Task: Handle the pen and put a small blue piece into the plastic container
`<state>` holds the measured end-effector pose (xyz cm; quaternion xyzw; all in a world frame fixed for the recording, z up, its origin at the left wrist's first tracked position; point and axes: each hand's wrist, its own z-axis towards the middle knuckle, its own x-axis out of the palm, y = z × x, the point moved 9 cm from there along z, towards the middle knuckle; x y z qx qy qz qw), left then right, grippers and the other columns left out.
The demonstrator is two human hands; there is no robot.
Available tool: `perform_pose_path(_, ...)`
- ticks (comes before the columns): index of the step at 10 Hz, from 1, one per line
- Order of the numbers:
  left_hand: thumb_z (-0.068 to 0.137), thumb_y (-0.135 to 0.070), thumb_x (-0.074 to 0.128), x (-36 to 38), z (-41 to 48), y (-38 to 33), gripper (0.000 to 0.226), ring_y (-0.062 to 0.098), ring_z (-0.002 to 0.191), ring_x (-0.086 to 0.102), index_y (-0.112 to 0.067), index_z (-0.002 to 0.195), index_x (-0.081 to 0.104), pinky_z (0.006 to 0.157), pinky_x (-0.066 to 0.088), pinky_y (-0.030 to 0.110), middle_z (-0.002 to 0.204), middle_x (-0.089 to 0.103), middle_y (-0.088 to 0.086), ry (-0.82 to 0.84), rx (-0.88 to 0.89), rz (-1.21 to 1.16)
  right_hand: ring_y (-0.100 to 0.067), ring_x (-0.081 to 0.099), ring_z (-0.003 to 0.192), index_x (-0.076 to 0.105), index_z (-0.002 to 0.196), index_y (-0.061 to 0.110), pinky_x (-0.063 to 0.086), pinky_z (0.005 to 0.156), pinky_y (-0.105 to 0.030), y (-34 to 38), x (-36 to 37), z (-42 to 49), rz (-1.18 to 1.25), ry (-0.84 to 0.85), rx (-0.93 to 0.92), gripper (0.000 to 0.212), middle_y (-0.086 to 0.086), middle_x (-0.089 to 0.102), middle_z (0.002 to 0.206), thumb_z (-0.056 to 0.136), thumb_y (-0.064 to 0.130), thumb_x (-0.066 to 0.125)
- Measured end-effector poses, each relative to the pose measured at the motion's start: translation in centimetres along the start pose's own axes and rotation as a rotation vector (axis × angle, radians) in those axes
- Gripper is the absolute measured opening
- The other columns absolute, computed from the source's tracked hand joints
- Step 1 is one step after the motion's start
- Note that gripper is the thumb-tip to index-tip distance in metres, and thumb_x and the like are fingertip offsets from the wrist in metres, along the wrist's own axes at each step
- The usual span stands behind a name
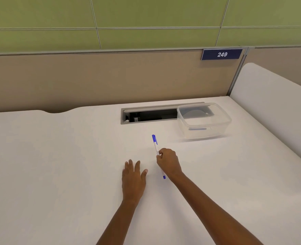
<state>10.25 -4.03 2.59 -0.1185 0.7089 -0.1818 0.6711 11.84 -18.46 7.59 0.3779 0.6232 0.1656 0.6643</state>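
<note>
A white pen (156,146) with a blue cap at its far end and a blue tip at its near end is held at its middle by my right hand (168,161), just above the white desk (57,165). The cap is on the pen. My left hand (133,177) lies flat on the desk to the left of the pen, fingers apart, holding nothing. A clear plastic container (203,121), without a lid on top, stands at the back right of the desk, well beyond my right hand.
A grey cable slot (149,114) opens in the desk right beside the container's left side. A beige partition (93,76) with a blue "249" sign (222,54) closes the back. A white divider (273,96) rises on the right.
</note>
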Motion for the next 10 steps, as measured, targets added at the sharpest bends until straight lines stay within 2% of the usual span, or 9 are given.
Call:
perform_pose_path(1,0.090,-0.049,-0.003,0.6,0.2,0.9,0.066,0.027,0.144,0.002,-0.015,0.145,0.011,0.117,0.004,0.037,0.156,0.003,0.015,0.015,-0.010,0.104,-0.035,0.058,0.082,0.058,0.088,-0.005,0.042,0.066,-0.034,-0.2,1.2,0.3,-0.079,0.029,0.021,0.018,-0.024,0.064,0.096,0.086,0.004,0.043)
perform_pose_path(2,0.060,-0.060,-0.037,0.4,0.6,1.2,0.112,0.033,0.143,0.011,-0.011,0.144,0.017,0.117,0.010,0.042,0.154,0.012,0.019,-0.041,0.010,0.107,-0.031,0.050,0.074,0.050,0.077,0.004,0.038,0.064,-0.033,-0.3,2.0,0.7,-0.142,0.050,0.029,0.013,-0.025,0.062,0.098,0.086,0.004,0.042)
perform_pose_path(3,0.076,-0.059,-0.026,-0.2,0.7,0.8,0.104,0.039,0.132,0.037,-0.005,0.135,0.041,0.109,0.029,0.051,0.144,0.037,0.024,-0.049,0.011,0.089,-0.028,0.046,0.073,0.049,0.078,0.006,0.038,0.065,-0.034,-0.6,2.5,1.3,-0.169,0.062,0.049,0.012,-0.025,0.061,0.100,0.087,0.005,0.041)
perform_pose_path(4,0.089,-0.054,-0.005,-0.3,1.1,0.7,0.081,0.038,0.130,0.041,-0.006,0.133,0.043,0.107,0.032,0.051,0.142,0.040,0.024,-0.044,0.006,0.095,-0.035,0.057,0.087,0.052,0.082,0.005,0.045,0.072,-0.037,-0.8,2.9,1.8,-0.192,0.071,0.060,0.014,-0.024,0.060,0.101,0.088,0.004,0.040)
perform_pose_path(5,0.094,-0.047,0.020,1.1,1.8,1.7,0.060,0.029,0.143,0.014,-0.014,0.144,0.018,0.117,0.009,0.042,0.155,0.014,0.015,-0.033,0.006,0.114,-0.032,0.055,0.082,0.052,0.082,0.003,0.043,0.070,-0.036,-0.8,3.3,2.1,-0.227,0.086,0.066,0.013,-0.023,0.057,0.094,0.088,0.005,0.040)
perform_pose_path(6,0.095,-0.045,0.023,1.3,2.0,1.8,0.059,0.029,0.143,0.011,-0.015,0.145,0.016,0.117,0.007,0.041,0.155,0.012,0.014,-0.053,0.011,0.130,-0.024,0.045,0.074,0.041,0.077,0.009,0.040,0.068,-0.034,-0.8,3.6,2.2,-0.239,0.092,0.062,0.011,-0.017,0.046,0.086,0.088,0.005,0.041)
perform_pose_path(8,0.094,-0.046,0.016,0.9,2.1,1.6,0.060,0.031,0.143,0.014,-0.014,0.144,0.019,0.117,0.009,0.042,0.155,0.015,0.016,-0.085,0.019,0.113,-0.036,0.059,0.089,0.055,0.089,-0.001,0.048,0.076,-0.039,-1.1,3.6,2.2,-0.228,0.079,0.058,0.015,-0.019,0.050,0.091,0.088,0.008,0.043)
perform_pose_path(9,0.096,-0.043,0.025,1.1,2.0,1.7,0.058,0.028,0.144,0.009,-0.016,0.145,0.013,0.117,0.005,0.041,0.156,0.010,0.014,-0.079,0.027,0.121,-0.032,0.058,0.085,0.055,0.089,-0.002,0.048,0.075,-0.038,-1.4,3.5,2.0,-0.189,0.089,0.060,0.019,-0.022,0.055,0.102,0.090,0.013,0.044)
perform_pose_path(10,0.096,-0.043,0.023,1.4,2.1,1.9,0.058,0.027,0.144,0.006,-0.017,0.146,0.010,0.117,0.003,0.040,0.157,0.007,0.013,-0.076,0.016,0.161,-0.033,0.055,0.086,0.053,0.086,0.000,0.044,0.073,-0.038,-1.9,2.3,2.1,-0.188,0.035,0.041,0.020,-0.021,0.051,0.097,0.091,0.016,0.043)
